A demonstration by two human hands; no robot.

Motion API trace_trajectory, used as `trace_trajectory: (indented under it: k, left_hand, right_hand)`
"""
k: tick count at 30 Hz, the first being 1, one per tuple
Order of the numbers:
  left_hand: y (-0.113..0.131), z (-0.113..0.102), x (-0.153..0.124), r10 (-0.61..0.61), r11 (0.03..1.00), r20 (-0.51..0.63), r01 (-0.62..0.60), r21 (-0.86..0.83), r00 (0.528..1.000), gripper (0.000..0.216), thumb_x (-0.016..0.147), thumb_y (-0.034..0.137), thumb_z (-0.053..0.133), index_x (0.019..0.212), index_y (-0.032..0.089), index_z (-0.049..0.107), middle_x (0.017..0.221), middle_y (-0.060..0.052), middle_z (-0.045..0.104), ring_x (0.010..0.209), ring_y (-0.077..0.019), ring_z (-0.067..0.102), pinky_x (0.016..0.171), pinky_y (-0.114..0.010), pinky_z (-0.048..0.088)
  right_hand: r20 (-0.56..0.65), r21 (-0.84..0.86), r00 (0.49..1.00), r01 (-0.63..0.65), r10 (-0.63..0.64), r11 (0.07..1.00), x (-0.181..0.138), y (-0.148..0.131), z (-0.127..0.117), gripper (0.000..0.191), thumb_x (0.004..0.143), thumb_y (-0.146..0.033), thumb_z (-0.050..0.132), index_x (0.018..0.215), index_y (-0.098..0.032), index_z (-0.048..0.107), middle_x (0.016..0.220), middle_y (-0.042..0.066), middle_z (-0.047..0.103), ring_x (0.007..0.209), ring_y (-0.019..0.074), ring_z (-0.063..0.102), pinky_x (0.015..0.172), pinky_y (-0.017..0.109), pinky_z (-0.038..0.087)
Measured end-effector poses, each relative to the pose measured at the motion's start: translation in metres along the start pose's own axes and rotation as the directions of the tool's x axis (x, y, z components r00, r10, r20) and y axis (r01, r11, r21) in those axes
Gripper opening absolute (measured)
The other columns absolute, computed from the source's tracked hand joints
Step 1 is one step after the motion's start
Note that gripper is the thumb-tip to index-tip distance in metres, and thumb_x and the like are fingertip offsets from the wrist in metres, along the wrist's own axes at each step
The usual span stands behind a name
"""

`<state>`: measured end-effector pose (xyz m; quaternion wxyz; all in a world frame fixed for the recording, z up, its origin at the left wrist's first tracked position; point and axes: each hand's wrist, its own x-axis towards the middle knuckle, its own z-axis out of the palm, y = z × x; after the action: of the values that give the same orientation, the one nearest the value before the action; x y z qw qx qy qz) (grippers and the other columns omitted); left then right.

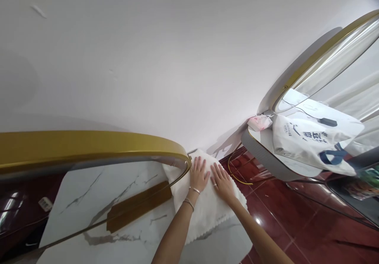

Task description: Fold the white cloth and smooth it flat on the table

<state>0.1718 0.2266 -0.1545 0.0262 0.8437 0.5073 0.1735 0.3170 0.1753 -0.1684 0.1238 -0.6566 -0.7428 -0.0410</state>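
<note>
A white cloth with a scalloped edge (204, 220) lies spread over the end of a white marble-patterned tabletop (142, 248). My left hand (199, 174) rests flat on it, fingers extended, close to the lower end of a gold-framed mirror (154, 145). Just to the right, my right hand (222, 182) also presses flat on the cloth with its fingers stretched out. Both palms face down, and neither hand grips anything. Part of the cloth runs behind the mirror's rim.
At right stands another table (263, 137) with a tissue pack (259, 122), a white printed bag (304, 137) and a second gold-framed mirror (296, 72). A yellow cable (237, 179) lies near the red tiled floor (275, 216). The white wall (166, 66) rises behind.
</note>
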Motion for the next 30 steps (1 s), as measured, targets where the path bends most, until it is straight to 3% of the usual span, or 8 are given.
trace_trajectory:
  k: [5, 9, 13, 15, 17, 24, 27, 30]
  left_hand:
    - [0.030, -0.011, -0.047, 0.017, 1.000, 0.018, -0.017, -0.023, 1.000, 0.059, 0.091, 0.037, 0.042, 0.146, 0.024, 0.025, 0.155, -0.006, 0.021, 0.143, -0.0275, 0.016, 0.114, -0.054, 0.021]
    - [0.058, -0.024, -0.113, 0.005, 0.997, 0.044, -0.001, -0.077, 0.999, 0.059, 0.091, 0.033, 0.042, 0.147, 0.027, 0.022, 0.156, -0.005, 0.017, 0.143, -0.0271, 0.017, 0.113, -0.053, 0.022]
    - [0.077, -0.035, -0.196, 0.027, 0.993, 0.102, -0.015, -0.117, 0.994, 0.067, 0.088, 0.044, 0.048, 0.147, 0.028, 0.021, 0.156, -0.007, 0.016, 0.142, -0.0295, 0.017, 0.113, -0.056, 0.018]
    - [0.081, -0.039, -0.221, 0.052, 0.989, 0.123, -0.034, -0.141, 0.991, 0.074, 0.084, 0.051, 0.052, 0.147, 0.028, 0.022, 0.156, -0.008, 0.015, 0.142, -0.0314, 0.017, 0.113, -0.057, 0.015]
    - [0.079, -0.042, -0.223, 0.043, 0.988, 0.130, -0.023, -0.154, 0.991, 0.074, 0.083, 0.052, 0.052, 0.147, 0.030, 0.023, 0.156, -0.007, 0.013, 0.142, -0.0314, 0.017, 0.113, -0.056, 0.013]
    - [0.063, -0.049, -0.156, 0.013, 0.970, 0.193, 0.035, -0.240, 0.981, 0.066, 0.087, 0.058, 0.043, 0.145, 0.034, 0.025, 0.158, -0.004, 0.004, 0.143, -0.0282, 0.012, 0.114, -0.057, 0.011]
    - [0.066, -0.060, -0.168, 0.024, 0.963, 0.219, 0.036, -0.267, 0.975, 0.068, 0.087, 0.060, 0.041, 0.146, 0.033, 0.021, 0.158, -0.003, 0.001, 0.144, -0.0279, 0.009, 0.115, -0.056, 0.009]
    - [0.075, -0.073, -0.202, 0.035, 0.955, 0.250, 0.041, -0.293, 0.968, 0.070, 0.087, 0.060, 0.043, 0.147, 0.034, 0.017, 0.158, -0.003, -0.001, 0.144, -0.0286, 0.007, 0.115, -0.056, 0.008]
  right_hand:
    - [-0.026, -0.005, 1.000, 0.007, -0.007, 1.000, -0.071, -0.005, -0.021, 0.060, 0.096, -0.034, 0.030, 0.150, -0.025, 0.004, 0.154, 0.002, 0.023, 0.142, 0.0226, 0.016, 0.113, 0.044, 0.019]
    - [-0.001, -0.001, 1.000, 0.021, -0.021, 1.000, -0.121, -0.016, -0.033, 0.062, 0.095, -0.035, 0.031, 0.150, -0.024, 0.004, 0.153, 0.002, 0.023, 0.142, 0.0233, 0.017, 0.113, 0.045, 0.017]
    - [0.004, -0.016, 1.000, -0.002, 0.002, 1.000, -0.141, -0.020, -0.034, 0.062, 0.095, -0.034, 0.030, 0.150, -0.024, 0.004, 0.154, 0.003, 0.022, 0.142, 0.0233, 0.017, 0.113, 0.046, 0.018]
    - [0.008, -0.027, 1.000, -0.001, 0.001, 1.000, -0.135, -0.018, -0.031, 0.062, 0.095, -0.034, 0.029, 0.150, -0.025, 0.003, 0.154, 0.003, 0.020, 0.142, 0.0233, 0.016, 0.113, 0.046, 0.018]
    - [0.009, -0.034, 1.000, 0.015, -0.015, 0.999, -0.119, -0.014, -0.027, 0.061, 0.095, -0.034, 0.028, 0.150, -0.025, 0.001, 0.155, 0.003, 0.019, 0.142, 0.0230, 0.016, 0.113, 0.046, 0.018]
    - [-0.027, -0.052, 0.999, -0.039, 0.038, 0.998, -0.068, 0.004, -0.014, 0.055, 0.097, -0.033, 0.021, 0.150, -0.024, 0.007, 0.153, 0.004, 0.026, 0.142, 0.0212, 0.015, 0.111, 0.045, 0.021]
    - [-0.041, -0.041, 0.999, -0.034, 0.032, 0.999, -0.084, 0.002, -0.013, 0.055, 0.098, -0.035, 0.019, 0.150, -0.022, 0.009, 0.153, 0.005, 0.025, 0.142, 0.0221, 0.013, 0.112, 0.047, 0.020]
    - [-0.059, -0.020, 0.998, -0.013, 0.012, 1.000, -0.119, -0.008, -0.015, 0.056, 0.097, -0.036, 0.018, 0.150, -0.022, 0.008, 0.154, 0.005, 0.022, 0.142, 0.0231, 0.014, 0.111, 0.047, 0.019]
